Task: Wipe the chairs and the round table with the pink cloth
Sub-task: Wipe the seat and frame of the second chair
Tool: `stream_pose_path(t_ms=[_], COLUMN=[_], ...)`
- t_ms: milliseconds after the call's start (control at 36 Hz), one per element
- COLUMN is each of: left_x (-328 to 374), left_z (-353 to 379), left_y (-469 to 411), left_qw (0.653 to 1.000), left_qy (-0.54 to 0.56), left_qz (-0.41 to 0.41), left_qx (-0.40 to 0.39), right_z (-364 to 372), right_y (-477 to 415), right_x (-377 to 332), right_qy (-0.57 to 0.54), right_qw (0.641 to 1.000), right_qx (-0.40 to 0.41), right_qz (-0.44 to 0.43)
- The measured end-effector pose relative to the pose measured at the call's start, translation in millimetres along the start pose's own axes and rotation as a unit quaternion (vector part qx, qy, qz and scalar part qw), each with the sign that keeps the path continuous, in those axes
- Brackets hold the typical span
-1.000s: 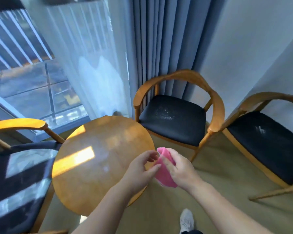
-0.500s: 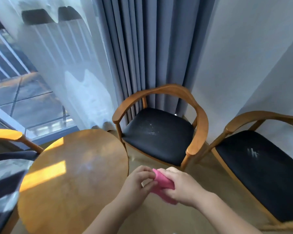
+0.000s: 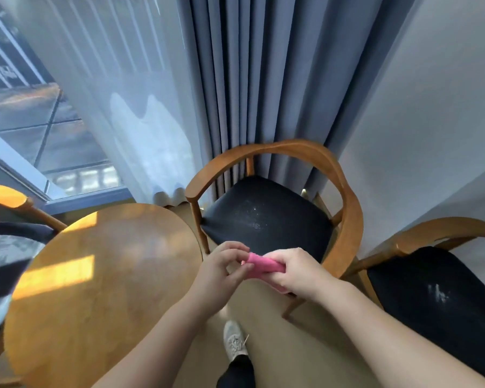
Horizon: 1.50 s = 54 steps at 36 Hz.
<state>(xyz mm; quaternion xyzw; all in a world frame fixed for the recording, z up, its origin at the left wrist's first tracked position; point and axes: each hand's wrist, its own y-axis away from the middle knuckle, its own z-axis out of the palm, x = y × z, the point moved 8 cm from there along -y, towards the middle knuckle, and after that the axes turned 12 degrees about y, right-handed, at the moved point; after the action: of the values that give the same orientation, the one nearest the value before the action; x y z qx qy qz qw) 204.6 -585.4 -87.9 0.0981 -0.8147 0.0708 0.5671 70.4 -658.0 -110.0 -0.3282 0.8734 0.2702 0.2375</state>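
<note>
A folded pink cloth (image 3: 261, 265) is held in the air between both hands, just in front of the middle chair (image 3: 266, 219), which has a black seat and a curved wooden back. My right hand (image 3: 297, 271) grips the cloth from the right. My left hand (image 3: 221, 268) pinches its left end with the fingertips. The round wooden table (image 3: 104, 275) lies to the left, with sun patches on its top. A second black-seated chair (image 3: 437, 292) stands at the right, and a third chair (image 3: 3, 242) shows partly at the left edge.
Blue curtains (image 3: 263, 79) and a sheer white curtain (image 3: 118, 93) hang behind the middle chair, with a window at the left. A grey wall (image 3: 431, 121) runs along the right. My foot in a light shoe (image 3: 235, 343) stands on the beige floor between table and chairs.
The view has moved closer to the middle chair and tilted up. Both hands stay on the cloth, which now sits flatter and more horizontal between them.
</note>
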Motion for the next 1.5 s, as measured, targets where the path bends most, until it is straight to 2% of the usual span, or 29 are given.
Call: stream_pose_path(t_ms=[222, 333, 528, 611, 722, 889, 972, 1056, 1167, 1222, 1278, 1361, 1389, 1500], left_x=[-31, -49, -97, -130, -173, -231, -258, -285, -313, -324, -333, -343, -345, -347], left_z=[-15, -21, -28, -31, -49, -99, -122, -131, -126, -121, -120, -123, -124, -124], left_y=[-98, -140, -191, -205, -223, -258, -274, -295, -321, -327, -330, -338, -343, -356], left_qw=[0.989, 0.991, 0.983, 0.976, 0.959, 0.913, 0.895, 0.885, 0.897, 0.911, 0.924, 0.918, 0.913, 0.893], left_qy=[0.131, 0.107, 0.087, 0.053, -0.068, -0.218, -0.252, -0.283, -0.287, -0.252, -0.196, -0.203, -0.213, -0.251], left_qz=[-0.071, -0.085, -0.157, -0.203, -0.250, -0.261, -0.255, -0.263, -0.256, -0.252, -0.257, -0.300, -0.312, -0.318], left_qx=[0.013, 0.000, 0.034, 0.063, 0.118, 0.223, 0.266, 0.258, 0.217, 0.207, 0.203, 0.161, 0.154, 0.194], right_z=[-48, -68, -69, -62, -40, 3, 25, 43, 67, 91, 128, 177, 183, 189], right_y=[-84, -123, -197, -238, -296, -387, -430, -467, -501, -508, -507, -492, -488, -493], right_x=[38, 50, 69, 87, 118, 169, 187, 192, 168, 158, 157, 168, 171, 160], right_qy=[-0.076, -0.099, -0.094, -0.067, -0.041, -0.006, 0.030, 0.088, 0.153, 0.183, 0.232, 0.381, 0.399, 0.381], right_qw=[0.995, 0.993, 0.993, 0.995, 0.995, 0.992, 0.991, 0.989, 0.979, 0.967, 0.945, 0.863, 0.855, 0.872], right_qx=[-0.012, -0.005, -0.037, -0.050, -0.083, -0.123, -0.130, -0.117, -0.037, -0.044, -0.107, -0.192, -0.191, -0.087], right_qz=[0.056, 0.064, 0.058, 0.050, 0.039, 0.027, 0.006, -0.026, -0.128, -0.172, -0.205, -0.269, -0.270, -0.295])
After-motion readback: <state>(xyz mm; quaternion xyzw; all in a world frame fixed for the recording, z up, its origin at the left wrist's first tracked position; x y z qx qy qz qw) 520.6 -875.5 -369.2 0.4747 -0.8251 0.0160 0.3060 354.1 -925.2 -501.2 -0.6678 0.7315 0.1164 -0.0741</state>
